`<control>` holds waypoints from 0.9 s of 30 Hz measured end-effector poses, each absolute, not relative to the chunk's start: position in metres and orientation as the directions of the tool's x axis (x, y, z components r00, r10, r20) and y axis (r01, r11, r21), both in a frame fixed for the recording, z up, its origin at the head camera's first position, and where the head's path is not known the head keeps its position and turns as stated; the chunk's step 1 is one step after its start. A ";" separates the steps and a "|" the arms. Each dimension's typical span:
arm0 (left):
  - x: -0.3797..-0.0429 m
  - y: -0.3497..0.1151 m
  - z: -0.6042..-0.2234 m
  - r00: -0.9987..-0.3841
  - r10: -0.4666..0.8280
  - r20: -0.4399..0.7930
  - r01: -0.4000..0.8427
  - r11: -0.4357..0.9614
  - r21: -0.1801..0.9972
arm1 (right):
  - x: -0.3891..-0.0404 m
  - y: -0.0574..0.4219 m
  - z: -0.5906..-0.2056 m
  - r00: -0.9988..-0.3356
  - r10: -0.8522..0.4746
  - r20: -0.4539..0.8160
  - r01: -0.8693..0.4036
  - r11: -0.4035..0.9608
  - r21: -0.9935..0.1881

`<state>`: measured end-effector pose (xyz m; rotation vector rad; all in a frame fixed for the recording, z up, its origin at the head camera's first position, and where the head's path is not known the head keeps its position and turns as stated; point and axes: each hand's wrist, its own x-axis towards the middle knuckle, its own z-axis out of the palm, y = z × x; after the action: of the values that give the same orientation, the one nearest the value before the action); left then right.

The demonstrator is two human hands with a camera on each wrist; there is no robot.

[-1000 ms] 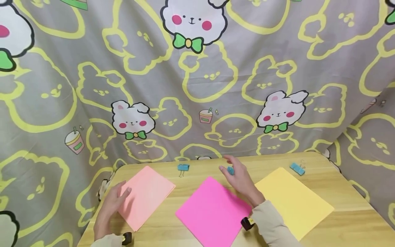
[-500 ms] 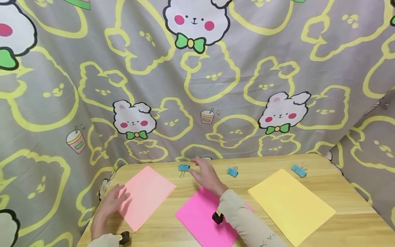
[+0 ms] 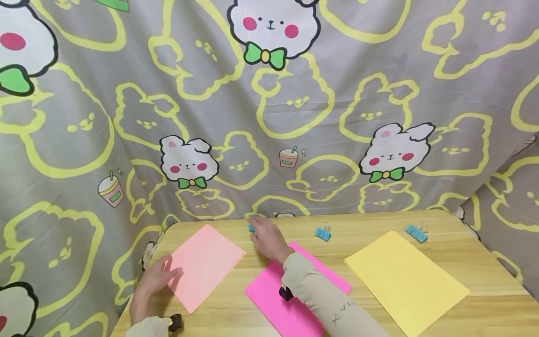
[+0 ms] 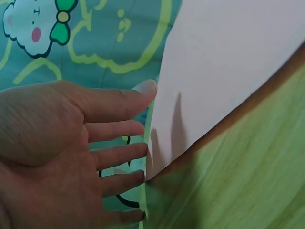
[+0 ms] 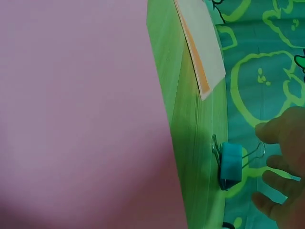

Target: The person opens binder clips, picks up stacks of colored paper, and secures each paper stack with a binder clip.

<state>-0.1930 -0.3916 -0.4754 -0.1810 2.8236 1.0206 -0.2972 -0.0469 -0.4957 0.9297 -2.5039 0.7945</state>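
My left hand (image 3: 156, 277) is at the left edge of a stack of salmon-pink paper (image 3: 208, 267). In the left wrist view, its fingers (image 4: 119, 159) are spread and relaxed along the paper's edge (image 4: 209, 81), gripping nothing. My right hand (image 3: 269, 239) reaches over the bright pink paper (image 3: 269, 292) to a blue binder clip (image 3: 251, 228) by the table's back edge, partly hiding it. In the right wrist view, the binder clip (image 5: 231, 162) stands with its wire handles spread. Beside it, the right hand's fingers (image 5: 274, 179) are loosely bent and apart from the clip body.
A yellow paper stack (image 3: 404, 281) lies on the right of the wooden table (image 3: 471, 262). Two more blue binder clips, one in the middle (image 3: 324, 234) and one at the right (image 3: 417, 233), sit along the back. A patterned curtain (image 3: 311, 117) hangs behind the table.
My right hand has moved left, away from the middle binder clip, over to the left one. The left hand has stayed by the salmon-pink paper. The head view has shifted slightly.
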 end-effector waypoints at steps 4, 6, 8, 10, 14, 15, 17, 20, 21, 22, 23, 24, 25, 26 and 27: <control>-0.192 -0.388 -0.477 -0.985 -0.086 -0.152 -0.162 0.776 0.610 | -0.296 -0.051 -0.496 -0.696 -0.492 0.522 -0.693 0.652 -0.309; -0.193 -0.385 -0.476 -0.986 -0.094 -0.134 -0.155 0.796 0.586 | -0.294 -0.052 -0.497 -0.705 -0.495 0.508 -0.680 0.676 -0.285; -0.193 -0.381 -0.475 -0.986 -0.109 -0.128 -0.163 0.810 0.564 | -0.293 -0.052 -0.497 -0.717 -0.498 0.487 -0.667 0.693 -0.274; -0.193 -0.377 -0.473 -0.985 -0.123 -0.124 -0.171 0.821 0.545 | -0.291 -0.052 -0.498 -0.725 -0.504 0.469 -0.661 0.699 -0.272; -0.194 -0.369 -0.470 -0.976 -0.168 -0.138 -0.216 0.822 0.528 | -0.290 -0.051 -0.497 -0.723 -0.517 0.458 -0.661 0.711 -0.241; -0.194 -0.368 -0.469 -0.973 -0.179 -0.144 -0.228 0.822 0.522 | -0.290 -0.051 -0.497 -0.718 -0.522 0.460 -0.663 0.714 -0.226; -0.194 -0.366 -0.468 -0.968 -0.201 -0.154 -0.252 0.822 0.511 | -0.291 -0.050 -0.496 -0.707 -0.530 0.468 -0.670 0.713 -0.204; -0.194 -0.365 -0.466 -0.959 -0.232 -0.164 -0.283 0.818 0.501 | -0.293 -0.051 -0.494 -0.697 -0.533 0.480 -0.679 0.706 -0.202; -0.193 -0.366 -0.466 -0.957 -0.239 -0.163 -0.289 0.818 0.497 | -0.294 -0.051 -0.494 -0.698 -0.529 0.484 -0.680 0.701 -0.215; -0.193 -0.366 -0.466 -0.956 -0.245 -0.160 -0.293 0.822 0.488 | -0.295 -0.051 -0.493 -0.701 -0.525 0.482 -0.680 0.695 -0.233; -0.193 -0.367 -0.466 -0.954 -0.254 -0.162 -0.301 0.822 0.484 | -0.296 -0.052 -0.493 -0.707 -0.521 0.479 -0.678 0.692 -0.249; -0.192 -0.367 -0.467 -0.950 -0.264 -0.165 -0.311 0.822 0.477 | -0.296 -0.052 -0.493 -0.716 -0.514 0.473 -0.672 0.690 -0.267; -0.192 -0.368 -0.467 -0.948 -0.273 -0.167 -0.320 0.825 0.466 | -0.297 -0.053 -0.492 -0.726 -0.505 0.467 -0.665 0.689 -0.289; -0.192 -0.368 -0.467 -0.943 -0.284 -0.173 -0.333 0.825 0.458 | -0.296 -0.054 -0.492 -0.738 -0.493 0.460 -0.654 0.689 -0.312; -0.192 -0.368 -0.467 -0.938 -0.296 -0.179 -0.346 0.823 0.451 | -0.296 -0.054 -0.492 -0.752 -0.478 0.455 -0.641 0.692 -0.333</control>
<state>-0.1916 -0.3683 -0.4673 -0.5123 2.9029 0.7466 -0.2959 -0.0542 -0.4915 0.8799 -2.5707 0.6876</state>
